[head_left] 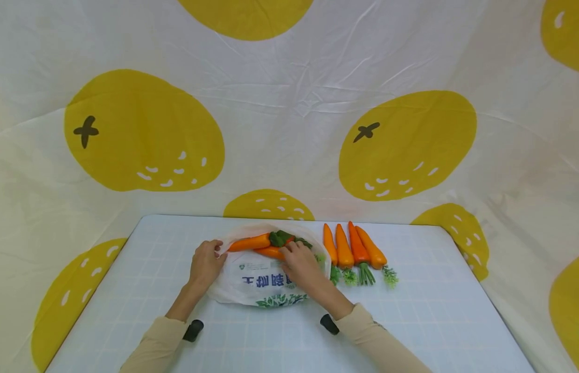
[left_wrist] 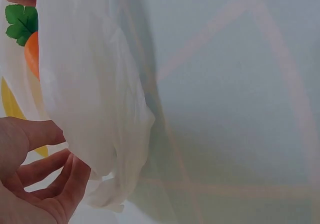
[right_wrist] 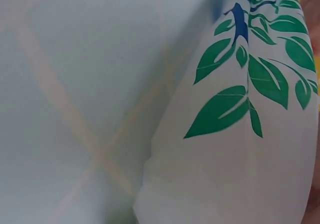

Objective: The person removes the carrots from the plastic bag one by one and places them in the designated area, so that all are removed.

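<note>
A white plastic bag [head_left: 233, 277] with blue lettering and green printed leaves lies on the table, its mouth facing away. My left hand [head_left: 207, 265] pinches the bag's left edge between thumb and fingers; the left wrist view shows these fingers [left_wrist: 75, 176] at the thin plastic. In the bag's mouth lie an orange carrot [head_left: 249, 243] and a second carrot [head_left: 268, 252], beside green leafy tops [head_left: 281, 238]. My right hand [head_left: 305, 267] reaches over the bag's right side, fingertips right at the carrots and leaves; I cannot tell what it grips. In the right wrist view the printed bag [right_wrist: 225, 174] hides most of that hand.
Right of the bag, several carrots [head_left: 344, 251] with green tops lie side by side near the table's back edge. The pale checked table [head_left: 424, 311] meets a white curtain [head_left: 280, 129] printed with yellow fruit behind it and at both sides.
</note>
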`<state>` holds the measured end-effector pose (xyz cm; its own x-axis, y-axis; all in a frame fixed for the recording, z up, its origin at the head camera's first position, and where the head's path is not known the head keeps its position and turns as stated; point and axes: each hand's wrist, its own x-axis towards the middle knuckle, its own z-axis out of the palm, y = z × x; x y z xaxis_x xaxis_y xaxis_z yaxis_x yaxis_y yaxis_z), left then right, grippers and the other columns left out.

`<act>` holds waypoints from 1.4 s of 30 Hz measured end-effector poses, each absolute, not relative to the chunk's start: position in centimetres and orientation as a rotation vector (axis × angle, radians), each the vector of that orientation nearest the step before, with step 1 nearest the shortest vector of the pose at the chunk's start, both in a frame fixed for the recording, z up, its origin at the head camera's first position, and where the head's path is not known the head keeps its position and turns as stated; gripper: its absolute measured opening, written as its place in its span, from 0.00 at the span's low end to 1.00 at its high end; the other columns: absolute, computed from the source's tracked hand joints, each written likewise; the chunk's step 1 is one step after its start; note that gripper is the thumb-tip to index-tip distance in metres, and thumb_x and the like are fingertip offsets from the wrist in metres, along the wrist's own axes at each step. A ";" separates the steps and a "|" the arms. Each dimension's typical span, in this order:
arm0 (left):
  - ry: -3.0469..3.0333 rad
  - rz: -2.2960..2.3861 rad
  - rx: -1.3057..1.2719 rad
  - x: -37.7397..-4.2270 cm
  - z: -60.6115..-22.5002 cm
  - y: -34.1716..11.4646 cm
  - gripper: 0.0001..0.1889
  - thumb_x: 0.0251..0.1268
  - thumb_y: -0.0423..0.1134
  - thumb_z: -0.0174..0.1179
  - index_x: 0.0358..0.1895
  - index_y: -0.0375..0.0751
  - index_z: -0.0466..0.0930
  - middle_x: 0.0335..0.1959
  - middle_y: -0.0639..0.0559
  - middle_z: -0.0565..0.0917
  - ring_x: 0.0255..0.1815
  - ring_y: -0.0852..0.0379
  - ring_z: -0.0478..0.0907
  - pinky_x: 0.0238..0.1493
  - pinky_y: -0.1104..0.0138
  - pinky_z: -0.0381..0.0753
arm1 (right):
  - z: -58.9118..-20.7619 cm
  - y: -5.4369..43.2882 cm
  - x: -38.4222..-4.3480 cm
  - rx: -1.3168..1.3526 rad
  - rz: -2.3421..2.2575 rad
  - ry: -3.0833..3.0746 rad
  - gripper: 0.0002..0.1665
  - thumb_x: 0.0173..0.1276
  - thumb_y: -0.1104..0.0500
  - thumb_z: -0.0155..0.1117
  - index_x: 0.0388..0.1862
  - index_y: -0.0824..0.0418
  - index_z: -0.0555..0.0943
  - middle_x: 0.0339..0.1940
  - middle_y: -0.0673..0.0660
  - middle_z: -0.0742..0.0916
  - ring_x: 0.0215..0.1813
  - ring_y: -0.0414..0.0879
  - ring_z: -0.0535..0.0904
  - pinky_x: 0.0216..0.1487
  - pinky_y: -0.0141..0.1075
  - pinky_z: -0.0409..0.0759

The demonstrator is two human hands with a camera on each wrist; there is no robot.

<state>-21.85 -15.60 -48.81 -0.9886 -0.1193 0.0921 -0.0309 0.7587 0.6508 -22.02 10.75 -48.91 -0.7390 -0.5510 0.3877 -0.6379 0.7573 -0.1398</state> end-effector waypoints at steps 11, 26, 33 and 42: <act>-2.841 -1.067 0.129 -22.1 -49.0 -15.7 0.17 0.65 0.24 0.65 0.56 0.22 0.78 0.44 0.32 0.80 0.44 0.39 0.78 0.51 0.49 0.82 | -49.6 10.3 -22.2 0.883 0.248 -2.579 0.14 0.62 0.66 0.76 0.46 0.63 0.84 0.41 0.61 0.83 0.39 0.54 0.76 0.40 0.41 0.80; -2.869 -1.074 0.191 -22.4 -49.2 -15.5 0.18 0.66 0.23 0.63 0.58 0.23 0.79 0.46 0.32 0.82 0.43 0.41 0.79 0.51 0.51 0.84 | -49.4 10.3 -21.7 0.929 0.213 -2.632 0.18 0.62 0.61 0.78 0.50 0.60 0.85 0.38 0.56 0.86 0.39 0.49 0.79 0.46 0.37 0.82; -2.859 -1.087 0.202 -22.3 -49.3 -15.5 0.16 0.68 0.24 0.61 0.57 0.22 0.79 0.46 0.30 0.82 0.43 0.40 0.80 0.52 0.50 0.84 | -48.8 10.7 -21.4 0.981 0.306 -2.627 0.19 0.62 0.59 0.79 0.51 0.61 0.85 0.39 0.55 0.87 0.40 0.49 0.81 0.45 0.37 0.83; -2.872 -1.078 0.168 -22.3 -49.3 -15.7 0.17 0.67 0.23 0.62 0.58 0.22 0.79 0.46 0.30 0.82 0.42 0.41 0.79 0.53 0.49 0.83 | -47.5 11.6 -21.2 0.984 0.457 -2.665 0.24 0.61 0.58 0.80 0.56 0.62 0.84 0.42 0.55 0.87 0.42 0.48 0.81 0.45 0.38 0.83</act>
